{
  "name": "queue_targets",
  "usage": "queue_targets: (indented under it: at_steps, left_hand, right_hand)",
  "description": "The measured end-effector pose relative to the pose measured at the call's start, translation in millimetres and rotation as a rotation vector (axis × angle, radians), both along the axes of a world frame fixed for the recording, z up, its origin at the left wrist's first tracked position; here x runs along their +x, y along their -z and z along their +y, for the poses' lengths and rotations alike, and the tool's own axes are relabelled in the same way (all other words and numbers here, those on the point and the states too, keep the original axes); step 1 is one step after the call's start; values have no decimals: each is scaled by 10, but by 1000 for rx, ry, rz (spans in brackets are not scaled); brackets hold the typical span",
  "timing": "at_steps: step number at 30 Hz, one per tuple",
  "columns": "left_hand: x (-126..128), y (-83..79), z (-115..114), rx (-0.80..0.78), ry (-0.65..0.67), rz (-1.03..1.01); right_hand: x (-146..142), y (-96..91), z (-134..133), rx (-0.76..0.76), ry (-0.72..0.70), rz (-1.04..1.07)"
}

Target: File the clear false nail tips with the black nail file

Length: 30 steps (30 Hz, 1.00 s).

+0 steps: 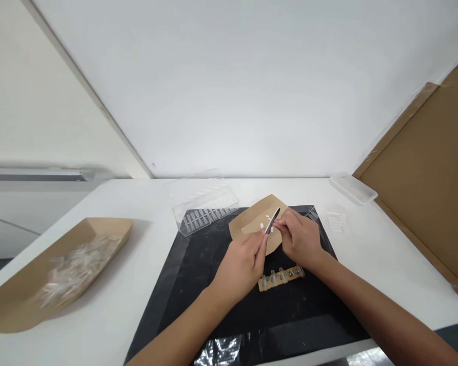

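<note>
My left hand [241,264] is closed around the lower end of a slim dark file-like tool [272,221], which slants up over a small brown paper tray [257,216]. My right hand [299,236] is pinched just right of the tool's tip; what it holds is too small to make out. A few white bits lie on the brown tray near the tool. Below the hands, a brown strip with several clear nail tips [281,277] rests on the black mat [198,284].
A clear plastic box of nail tips [205,209] sits at the mat's far left corner. A brown tray of clear pieces [61,272] is at the left. A clear lid [353,188], a white sticker sheet [338,221] and a cardboard panel [423,178] lie right.
</note>
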<state>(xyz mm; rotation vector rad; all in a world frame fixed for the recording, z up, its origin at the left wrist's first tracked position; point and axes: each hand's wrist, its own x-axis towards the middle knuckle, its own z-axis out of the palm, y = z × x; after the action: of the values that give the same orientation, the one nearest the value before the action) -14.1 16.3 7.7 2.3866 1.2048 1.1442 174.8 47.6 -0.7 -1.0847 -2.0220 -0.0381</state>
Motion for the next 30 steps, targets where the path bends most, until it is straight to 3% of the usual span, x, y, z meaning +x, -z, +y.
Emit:
queue_targets:
  at_steps: [6,12,16,20,25,30]
  left_hand:
    - [-28,4,41,19,-1,22]
    - [-16,-17,21,30,20,23]
    - [-18,-27,4,-5,43,14]
    - [-13,-25,8,7,51,6]
    - [-12,-2,22,3,50,10]
    - [-16,-1,30,16,51,1]
  right_hand:
    - [-35,16,-14,-34,-103,-76]
    - [-28,-21,1,-21,-8,93]
    - [-31,-30,-9,-43,-43,62]
    - [-21,-30,7,5,39,111]
    - [-8,-47,19,-19,-43,30]
    - [-6,-49,31,35,5,68]
